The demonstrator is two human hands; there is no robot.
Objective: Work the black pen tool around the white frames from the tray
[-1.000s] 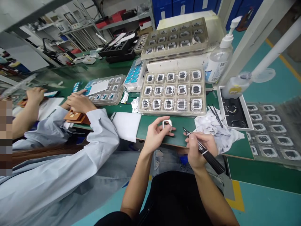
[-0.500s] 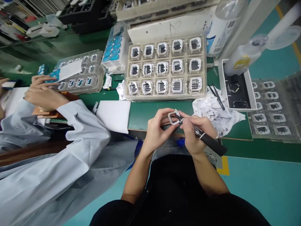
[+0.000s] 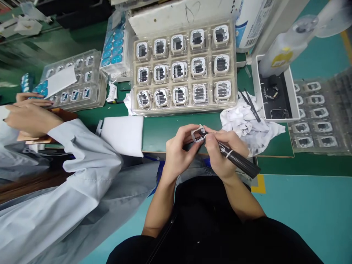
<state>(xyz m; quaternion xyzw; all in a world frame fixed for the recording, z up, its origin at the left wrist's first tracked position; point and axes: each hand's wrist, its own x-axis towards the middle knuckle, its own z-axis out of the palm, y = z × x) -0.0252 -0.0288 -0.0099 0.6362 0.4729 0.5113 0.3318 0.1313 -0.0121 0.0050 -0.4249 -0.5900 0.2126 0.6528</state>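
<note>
My left hand (image 3: 177,156) pinches a small silver, rounded-square frame (image 3: 193,136) between thumb and fingers, above the bench's front edge. It looks like a watch case. My right hand (image 3: 224,154) is closed around a black pen-shaped tool (image 3: 242,163) with pale bands. The tool's thin dark tip reaches to the frame's opening; whether it touches the inner wall I cannot tell. Beyond my hands stands a clear plastic tray (image 3: 184,108) with rows of similar frames in its pockets.
Black tweezers (image 3: 252,106) lie on a crumpled white cloth (image 3: 239,123) at right. Beside it stands a white box (image 3: 294,99) holding a bottle (image 3: 277,55). A white foam sheet (image 3: 122,135) lies left. A co-worker's hands (image 3: 33,117) and sleeve are at far left.
The camera view has shifted, so the trays and bench appear further up and left. The frame has tilted slightly in my left hand, and the tool stays at its opening.
</note>
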